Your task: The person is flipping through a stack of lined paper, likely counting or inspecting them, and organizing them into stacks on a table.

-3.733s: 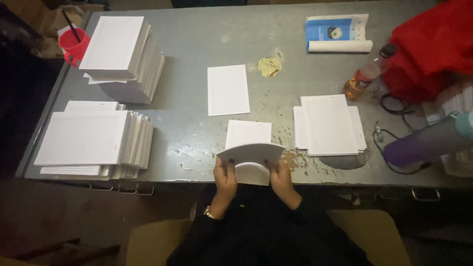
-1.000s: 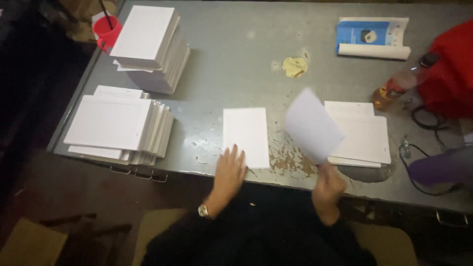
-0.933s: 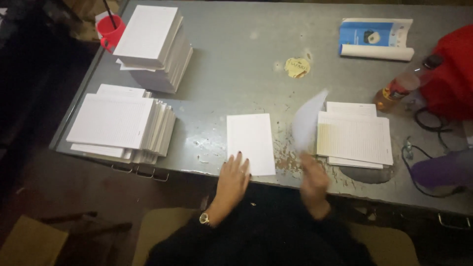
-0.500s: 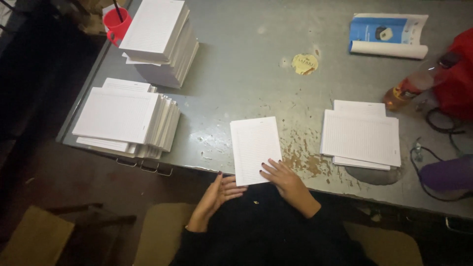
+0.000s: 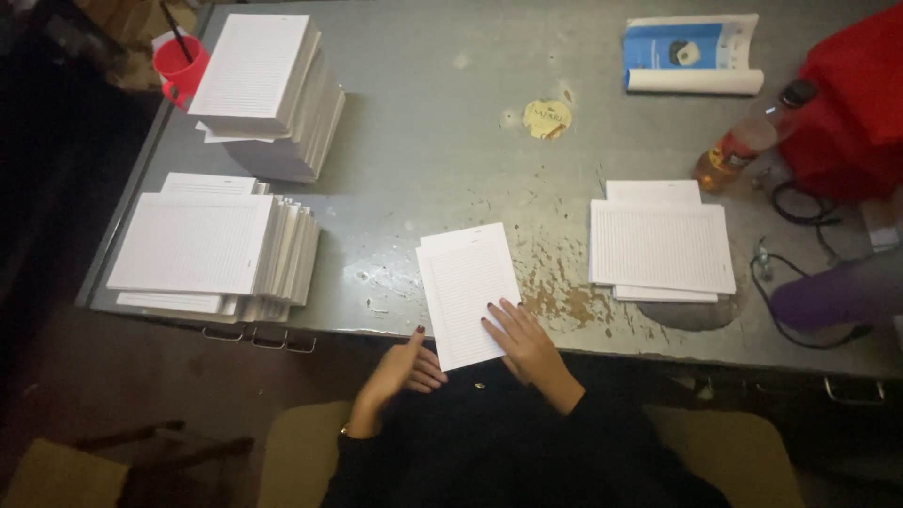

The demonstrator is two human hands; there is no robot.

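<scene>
both my hands sit at the near edge of the worn grey metal table (image 5: 423, 113): left hand (image 5: 404, 369) loosely curled, holding nothing, just off the corner of the white lined sheet (image 5: 467, 292) that overhangs the edge; right hand (image 5: 527, 341) flat on it, fingers spread. left of me stand two tall stacks of lined paper (image 5: 212, 246), a red cup (image 5: 176, 68) with a stick behind. bare tabletop lies ahead; a lower paper pile (image 5: 661, 242) and an orange-filled bottle (image 5: 743, 146) are to the right.

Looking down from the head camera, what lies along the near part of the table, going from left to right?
Fanned stack of lined sheets → left hand → small pile of lined sheets → right hand, resting on that pile → neat stack of lined sheets → black cable → purple object.
</scene>
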